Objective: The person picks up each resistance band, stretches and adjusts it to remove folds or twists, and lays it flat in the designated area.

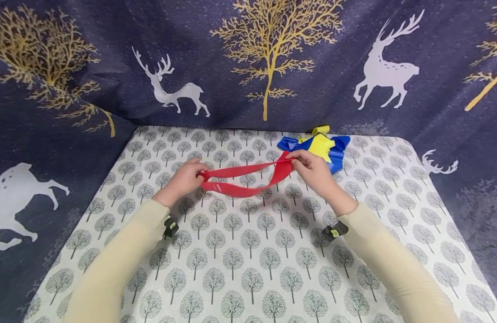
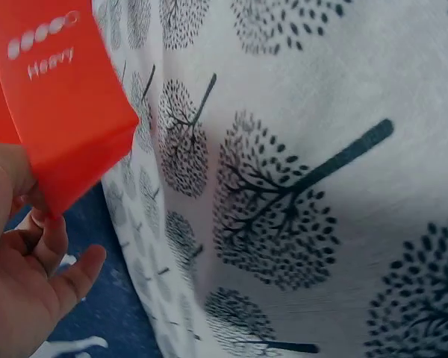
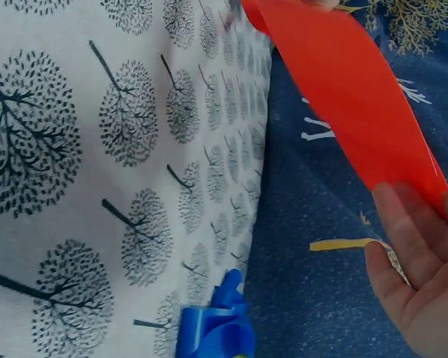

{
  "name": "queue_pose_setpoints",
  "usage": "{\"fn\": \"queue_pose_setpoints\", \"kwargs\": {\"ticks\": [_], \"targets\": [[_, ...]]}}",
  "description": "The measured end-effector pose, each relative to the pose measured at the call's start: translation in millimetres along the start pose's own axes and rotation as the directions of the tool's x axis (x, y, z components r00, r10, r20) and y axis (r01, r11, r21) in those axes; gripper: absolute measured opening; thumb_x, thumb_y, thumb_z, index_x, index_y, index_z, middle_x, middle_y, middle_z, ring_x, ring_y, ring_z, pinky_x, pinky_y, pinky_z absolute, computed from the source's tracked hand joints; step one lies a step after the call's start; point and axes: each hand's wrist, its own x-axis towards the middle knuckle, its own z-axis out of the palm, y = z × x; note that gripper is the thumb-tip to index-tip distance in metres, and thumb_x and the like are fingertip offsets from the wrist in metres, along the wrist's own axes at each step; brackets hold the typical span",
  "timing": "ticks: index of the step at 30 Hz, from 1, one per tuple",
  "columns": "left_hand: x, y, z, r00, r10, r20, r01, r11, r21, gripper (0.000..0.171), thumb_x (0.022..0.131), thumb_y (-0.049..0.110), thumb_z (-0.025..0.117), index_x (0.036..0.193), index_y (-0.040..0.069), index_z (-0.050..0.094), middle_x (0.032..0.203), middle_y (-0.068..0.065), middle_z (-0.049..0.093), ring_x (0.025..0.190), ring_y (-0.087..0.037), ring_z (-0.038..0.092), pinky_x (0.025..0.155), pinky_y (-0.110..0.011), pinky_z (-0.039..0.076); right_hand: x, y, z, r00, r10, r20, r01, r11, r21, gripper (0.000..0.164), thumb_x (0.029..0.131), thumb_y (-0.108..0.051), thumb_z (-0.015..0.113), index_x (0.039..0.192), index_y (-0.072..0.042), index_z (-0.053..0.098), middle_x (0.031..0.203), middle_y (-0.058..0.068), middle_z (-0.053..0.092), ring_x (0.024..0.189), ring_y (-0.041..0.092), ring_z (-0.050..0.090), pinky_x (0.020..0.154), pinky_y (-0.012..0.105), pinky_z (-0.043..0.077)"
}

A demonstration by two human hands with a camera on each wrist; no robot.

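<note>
A red resistance loop band (image 1: 236, 190) hangs between both hands above the table, its two strands apart in the middle. My left hand (image 1: 186, 176) pinches one end of it. At the other end, my right hand (image 1: 314, 170) pinches the band between thumb and fingers. White dots and the word "Heavy" are printed on the red band (image 2: 71, 89) in the left wrist view, near the left hand (image 2: 30, 253). The right wrist view has the band (image 3: 343, 89) running down to the right hand (image 3: 418, 261).
Behind the right hand lies a heap of blue bands (image 1: 336, 154) with a yellow band (image 1: 321, 147) on top. The table wears a white cloth (image 1: 248, 269) printed with trees. A dark blue curtain (image 1: 228, 80) with deer and gold trees hangs behind it.
</note>
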Motion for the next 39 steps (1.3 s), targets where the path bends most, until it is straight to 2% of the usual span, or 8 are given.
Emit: {"fn": "queue_pose_setpoints", "kwargs": {"ticks": [6,14,19,23,27,33,36,39], "targets": [[-2.6,-4.4,-3.5,0.999,0.006,-0.053,-0.008,0.999,-0.036,0.031,0.090,-0.005,0.056,0.118,-0.004,0.070,0.121,-0.022,0.063,0.104,-0.037,0.062,0.091,-0.050,0.057,-4,11,0,0.997,0.053,0.057,-0.054,0.998,0.013,0.026,0.104,-0.010,0.054,0.125,-0.002,0.066,0.111,0.022,0.076,0.085,0.029,0.070,0.066,0.021,0.045],[-6.5,-4.4,-6.6,0.988,-0.038,-0.151,0.038,0.999,-0.001,0.020,0.098,0.006,0.052,0.109,0.000,0.068,0.120,-0.019,0.062,0.099,-0.033,0.062,0.087,-0.045,0.055,-8,30,9,0.991,0.068,0.111,-0.073,0.996,0.042,0.030,0.099,-0.006,0.062,0.128,0.003,0.062,0.120,0.026,0.073,0.106,0.039,0.074,0.083,0.019,0.059],[-6.4,-7.7,-8.1,0.985,-0.123,-0.120,0.102,0.981,-0.166,0.019,0.099,0.008,0.050,0.103,0.002,0.067,0.101,-0.018,0.068,0.073,-0.023,0.057,0.060,-0.027,0.046,-10,30,8,0.988,0.062,0.144,-0.067,0.997,0.030,0.034,0.097,0.001,0.062,0.131,0.007,0.059,0.124,0.029,0.070,0.110,0.044,0.071,0.072,0.011,0.053],[-4.8,-11.6,-10.0,0.977,-0.210,0.031,0.207,0.913,-0.350,0.028,0.100,0.011,0.047,0.117,-0.001,0.065,0.109,-0.020,0.067,0.081,-0.018,0.060,0.073,-0.030,0.056,-10,28,4,0.989,0.083,0.124,-0.087,0.996,0.030,0.028,0.099,0.000,0.057,0.126,0.008,0.063,0.114,0.030,0.073,0.098,0.041,0.075,0.056,0.015,0.045],[-5.7,-17.2,-9.1,0.949,-0.201,0.242,0.296,0.833,-0.468,0.037,0.103,0.013,0.043,0.134,-0.005,0.055,0.132,-0.025,0.061,0.103,-0.021,0.067,0.100,-0.040,0.058,-10,29,0,0.988,0.115,0.098,-0.113,0.993,-0.030,0.022,0.100,-0.009,0.061,0.116,0.004,0.070,0.100,0.026,0.076,0.076,0.026,0.071,0.052,0.019,0.040],[-8.8,-30.8,-2.0,0.890,-0.132,0.437,0.404,0.672,-0.621,0.044,0.105,0.007,0.040,0.145,-0.010,0.039,0.111,-0.006,0.069,0.088,-0.011,0.069,0.084,-0.027,0.061,-8,31,1,0.986,0.149,0.072,-0.143,0.986,-0.086,0.024,0.100,-0.020,0.065,0.105,0.003,0.072,0.088,0.013,0.070,0.074,0.015,0.050,0.064,0.026,0.042],[-8.7,-34.3,0.7,0.887,-0.134,0.441,0.414,0.654,-0.634,0.043,0.106,0.007,0.039,0.146,-0.009,0.039,0.107,-0.001,0.069,0.087,-0.009,0.068,0.082,-0.025,0.059,-8,36,4,0.979,0.181,0.092,-0.177,0.983,-0.054,0.023,0.100,-0.018,0.064,0.104,0.005,0.070,0.087,0.011,0.068,0.075,0.015,0.050,0.064,0.026,0.044],[-8.3,-34.4,4.6,0.888,-0.165,0.429,0.420,0.672,-0.610,0.041,0.106,0.008,0.040,0.143,-0.008,0.044,0.122,-0.015,0.068,0.090,-0.010,0.069,0.084,-0.026,0.059,-10,42,9,0.966,0.218,0.136,-0.218,0.976,-0.018,0.023,0.100,-0.016,0.063,0.106,0.005,0.068,0.083,0.006,0.068,0.073,0.014,0.054,0.065,0.026,0.047]]}}
